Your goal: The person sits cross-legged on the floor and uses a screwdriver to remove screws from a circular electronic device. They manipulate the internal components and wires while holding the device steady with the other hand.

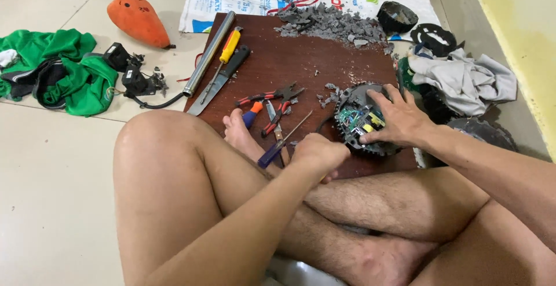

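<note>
centrally: round toothed housing with green circuit board, on brown board. right hand fingers spread, pinning rim steady. left hand fisted beside it; contents unclear. pliers within reach.

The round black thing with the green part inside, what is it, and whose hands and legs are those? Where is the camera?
The camera sits on a person's head and looks down, so the bare legs and both hands are that person's own. They sit cross-legged on a tiled floor at a dark brown board. The right hand rests on the round black part, which is open and shows a green circuit board inside. The left hand is closed into a fist right beside it; what it grips is hidden. On the board lie red-handled pliers, a screwdriver with a yellow handle, a metal tube and a heap of grey rubble. On the floor lie a carrot-shaped toy and green cloth.
</note>
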